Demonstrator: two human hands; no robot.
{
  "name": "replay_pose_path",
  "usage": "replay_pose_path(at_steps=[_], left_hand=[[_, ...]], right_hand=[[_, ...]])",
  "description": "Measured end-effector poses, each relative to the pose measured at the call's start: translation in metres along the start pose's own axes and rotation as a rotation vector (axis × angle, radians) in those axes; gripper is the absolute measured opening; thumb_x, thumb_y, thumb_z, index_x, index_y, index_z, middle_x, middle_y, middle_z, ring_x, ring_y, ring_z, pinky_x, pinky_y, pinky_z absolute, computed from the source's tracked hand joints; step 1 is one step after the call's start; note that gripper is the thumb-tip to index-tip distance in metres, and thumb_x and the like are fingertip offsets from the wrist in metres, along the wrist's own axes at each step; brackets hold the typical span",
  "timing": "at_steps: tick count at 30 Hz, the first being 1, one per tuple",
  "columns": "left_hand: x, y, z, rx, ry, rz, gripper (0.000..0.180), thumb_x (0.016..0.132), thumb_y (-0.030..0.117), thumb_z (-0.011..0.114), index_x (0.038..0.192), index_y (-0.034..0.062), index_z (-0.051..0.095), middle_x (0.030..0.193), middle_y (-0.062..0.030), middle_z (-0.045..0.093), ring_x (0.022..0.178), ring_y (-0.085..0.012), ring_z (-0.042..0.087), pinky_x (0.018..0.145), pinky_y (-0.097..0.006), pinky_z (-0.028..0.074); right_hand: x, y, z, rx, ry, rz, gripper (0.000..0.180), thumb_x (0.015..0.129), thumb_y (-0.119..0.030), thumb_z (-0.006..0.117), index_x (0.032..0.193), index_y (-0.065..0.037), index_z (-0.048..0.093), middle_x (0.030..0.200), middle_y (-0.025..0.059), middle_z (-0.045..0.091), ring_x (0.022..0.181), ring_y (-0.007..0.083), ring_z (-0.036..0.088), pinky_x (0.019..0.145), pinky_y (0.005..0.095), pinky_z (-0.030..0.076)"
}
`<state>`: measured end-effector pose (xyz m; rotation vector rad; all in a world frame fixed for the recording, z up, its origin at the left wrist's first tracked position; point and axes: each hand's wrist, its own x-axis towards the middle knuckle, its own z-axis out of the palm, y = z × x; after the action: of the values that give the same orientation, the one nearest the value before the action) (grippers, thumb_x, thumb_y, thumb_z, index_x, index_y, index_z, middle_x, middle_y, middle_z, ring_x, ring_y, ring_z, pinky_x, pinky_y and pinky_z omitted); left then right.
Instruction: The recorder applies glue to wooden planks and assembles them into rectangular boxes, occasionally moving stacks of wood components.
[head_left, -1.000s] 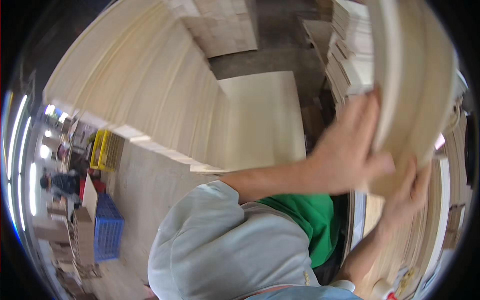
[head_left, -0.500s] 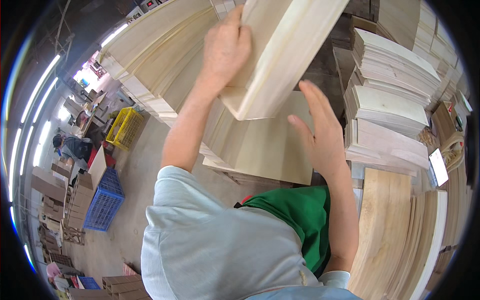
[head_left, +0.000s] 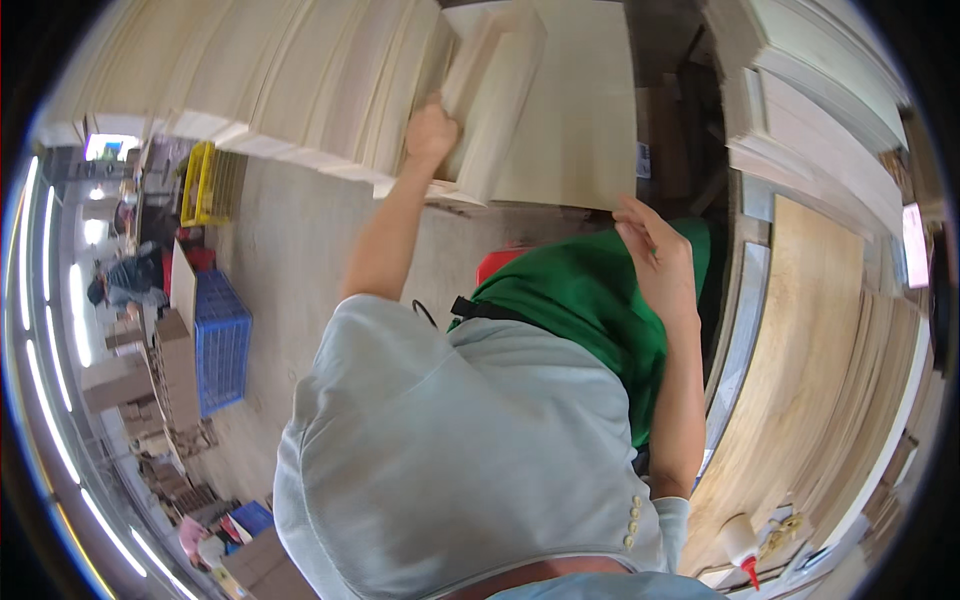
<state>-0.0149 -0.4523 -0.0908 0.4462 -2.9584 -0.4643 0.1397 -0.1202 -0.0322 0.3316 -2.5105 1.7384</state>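
Note:
My left hand (head_left: pixel 432 133) is closed on the near-left edge of a pale wooden box (head_left: pixel 507 100), an open piece with raised walls. The box rests on a flat light board (head_left: pixel 570 120), beside a long row of similar pale wooden pieces (head_left: pixel 300 80). My right hand (head_left: pixel 660 250) hovers by the board's front right corner, above my green apron (head_left: pixel 580 290). Its fingers are slightly bent and nothing shows in them; whether a fingertip touches the corner I cannot tell.
Stacked wooden panels (head_left: pixel 815 135) stand at the right. Nearer lie upright boards (head_left: pixel 800 330) and a white glue bottle with a red tip (head_left: pixel 740 545). On the left floor are a blue crate (head_left: pixel 222 350) and a yellow crate (head_left: pixel 205 185); a person (head_left: pixel 135 275) works beyond.
My left hand has lowered the wooden box from a raised, tilted position onto the board next to the row. My right hand has drawn back toward my body. The view has turned.

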Motion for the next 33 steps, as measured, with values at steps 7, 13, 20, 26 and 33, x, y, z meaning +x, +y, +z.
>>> replay_pose_path(at_steps=[7,13,20,26,33], left_hand=[[-0.013,-0.052,0.092,-0.156,0.061,-0.072,0.044,0.076,0.009,0.059,0.118,0.0028,0.05,0.114,-0.0245,0.056,0.108,-0.0398,0.054,0.091,-0.049,0.044],[-0.1,-0.054,0.087,-0.327,0.21,0.091,0.056,0.081,0.007,0.057,0.133,0.0009,0.039,0.13,-0.0226,0.044,0.124,-0.0403,0.038,0.106,-0.046,0.031],[-0.163,-0.122,0.083,-0.947,-0.005,-0.612,0.076,0.078,-0.002,0.052,0.147,0.0017,0.019,0.15,-0.019,0.026,0.138,-0.0321,0.026,0.111,-0.038,0.025],[-0.126,-0.103,0.048,-1.05,0.042,-0.44,0.087,0.077,-0.002,0.049,0.148,0.0018,-0.001,0.155,-0.0171,0.011,0.143,-0.0308,0.013,0.113,-0.036,0.019],[-0.123,-0.096,0.036,-1.022,0.177,-0.412,0.089,0.074,-0.003,0.051,0.147,-0.0023,0.0,0.153,-0.0232,0.011,0.142,-0.0334,0.013,0.114,-0.037,0.013]], right_hand=[[-0.018,0.009,0.023,-0.029,-0.123,0.207,0.028,0.089,-0.003,0.059,0.117,0.0,0.06,0.099,0.0144,0.069,0.091,0.0205,0.067,0.078,0.0297,0.052],[-0.016,0.002,0.028,-0.084,-0.13,0.241,0.028,0.091,-0.005,0.057,0.118,0.001,0.059,0.102,0.0128,0.068,0.094,0.0185,0.066,0.084,0.0284,0.05],[-0.023,0.0,0.028,-0.04,-0.103,0.242,0.028,0.091,-0.005,0.057,0.118,0.0,0.059,0.103,0.0119,0.068,0.095,0.0175,0.065,0.085,0.0286,0.049],[-0.031,0.003,0.025,-0.021,-0.076,0.209,0.028,0.092,-0.005,0.055,0.119,0.001,0.059,0.103,0.0107,0.068,0.094,0.0163,0.063,0.086,0.0278,0.048],[-0.034,0.006,0.024,-0.011,-0.081,0.189,0.028,0.092,-0.004,0.055,0.119,0.001,0.059,0.103,0.0111,0.068,0.095,0.0159,0.063,0.086,0.0271,0.048]])
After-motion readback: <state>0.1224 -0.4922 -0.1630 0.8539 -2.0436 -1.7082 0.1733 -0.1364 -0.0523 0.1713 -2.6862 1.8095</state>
